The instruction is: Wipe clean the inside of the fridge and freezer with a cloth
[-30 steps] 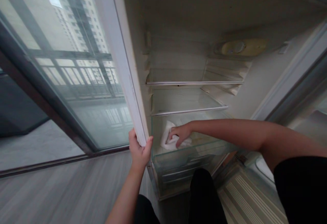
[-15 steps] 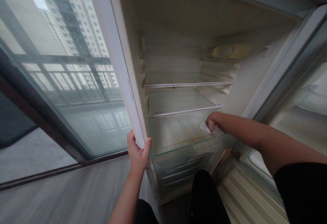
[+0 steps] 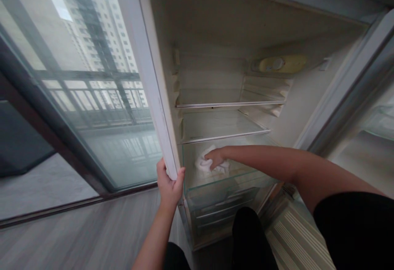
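Note:
My left hand (image 3: 170, 181) is wrapped round the lower left edge of the open fridge (image 3: 157, 97), thumb on the inner side. Inside the clear drawer (image 3: 209, 186) under the shelves, my right hand (image 3: 217, 158) holds a crumpled white cloth (image 3: 205, 164) against the drawer's bottom, left of its middle. Part of the cloth is hidden under the fingers. The drawer's front wall stands between me and the cloth. Above the drawer sit a lower glass shelf (image 3: 224, 124) and an upper glass shelf (image 3: 227, 97).
The fridge door (image 3: 353, 147) stands open on the right. A yellowish control housing (image 3: 283, 63) is fixed to the inner right wall. A second drawer (image 3: 226, 218) lies low in the fridge. To the left is a glass sliding door (image 3: 117, 155). My knee (image 3: 249, 233) is close in front.
My right hand has swept the cloth from the right side of the drawer to the left. The left hand keeps its hold on the fridge edge. The view has shifted slightly.

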`<move>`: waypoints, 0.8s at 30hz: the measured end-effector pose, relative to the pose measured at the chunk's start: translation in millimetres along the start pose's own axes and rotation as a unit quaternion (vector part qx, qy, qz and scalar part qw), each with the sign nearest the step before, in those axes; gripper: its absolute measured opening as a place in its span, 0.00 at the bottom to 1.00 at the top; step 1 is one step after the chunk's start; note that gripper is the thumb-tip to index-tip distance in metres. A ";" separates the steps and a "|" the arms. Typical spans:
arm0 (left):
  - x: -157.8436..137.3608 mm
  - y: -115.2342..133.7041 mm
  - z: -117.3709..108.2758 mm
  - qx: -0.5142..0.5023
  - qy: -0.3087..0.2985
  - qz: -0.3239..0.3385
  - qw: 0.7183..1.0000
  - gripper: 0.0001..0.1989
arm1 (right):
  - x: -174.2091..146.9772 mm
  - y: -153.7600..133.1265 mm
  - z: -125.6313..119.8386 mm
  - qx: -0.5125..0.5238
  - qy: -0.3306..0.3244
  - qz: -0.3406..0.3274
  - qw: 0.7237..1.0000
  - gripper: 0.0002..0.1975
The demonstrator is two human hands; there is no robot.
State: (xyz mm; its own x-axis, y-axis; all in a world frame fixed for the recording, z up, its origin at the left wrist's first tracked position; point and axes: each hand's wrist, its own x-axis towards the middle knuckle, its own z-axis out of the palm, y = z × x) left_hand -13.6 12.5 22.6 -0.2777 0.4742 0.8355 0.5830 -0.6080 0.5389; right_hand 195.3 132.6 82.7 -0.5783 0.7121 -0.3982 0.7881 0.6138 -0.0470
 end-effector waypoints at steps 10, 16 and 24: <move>0.1 2.2 -1.4 0.001 0.000 -0.005 1.000 0.26 | -42.9 -113.0 -36.2 -0.035 -0.112 -0.140 0.983 0.08; 0.9 3.3 -1.9 0.015 -0.003 0.008 1.000 0.25 | -63.8 -105.1 -91.6 -0.163 0.292 -0.011 0.942 0.15; -1.0 3.3 -2.7 0.030 0.001 -0.003 1.000 0.26 | 16.1 -28.5 -88.4 -0.035 0.305 0.009 0.952 0.20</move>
State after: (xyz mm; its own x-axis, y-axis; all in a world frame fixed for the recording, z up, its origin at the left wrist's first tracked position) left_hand -13.4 8.3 23.8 -0.2823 0.4772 0.8322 0.6265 -0.5652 0.5367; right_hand 144.9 156.8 158.6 -0.5972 0.7744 0.2087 0.7948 0.6064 0.0244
